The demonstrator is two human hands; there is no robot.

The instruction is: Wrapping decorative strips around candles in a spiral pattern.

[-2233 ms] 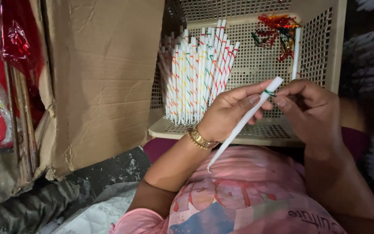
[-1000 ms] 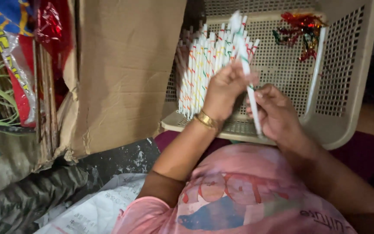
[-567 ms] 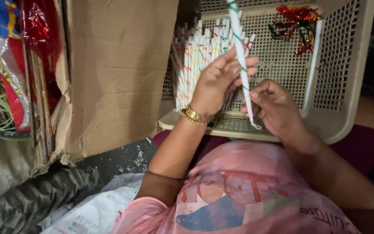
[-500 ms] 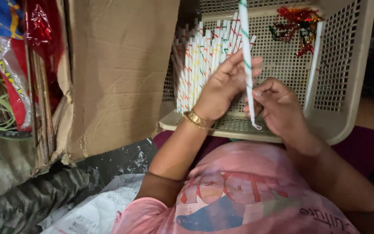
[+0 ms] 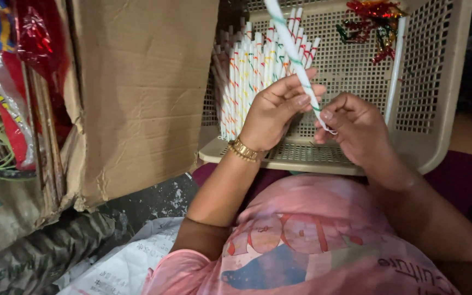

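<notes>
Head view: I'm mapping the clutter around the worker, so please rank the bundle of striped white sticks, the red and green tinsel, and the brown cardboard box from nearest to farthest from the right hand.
1. Bundle of striped white sticks, up and to the left of the right hand, in the basket.
2. Red and green tinsel, above, at the basket's far end.
3. Brown cardboard box, far left, outside the basket.

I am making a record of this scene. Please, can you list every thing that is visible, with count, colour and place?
held stick: one, white with green spiral stripe, between both hands
stick bundle: many, white with coloured stripes, leaning in basket
loose stick: one, white, right in basket
basket: one, cream plastic, on lap
tinsel: one clump, red and green, basket top
cardboard box: one, brown, left
bracelet: one, gold, left wrist
left hand: fingers on held stick
right hand: fingers pinch stick's lower end
</notes>
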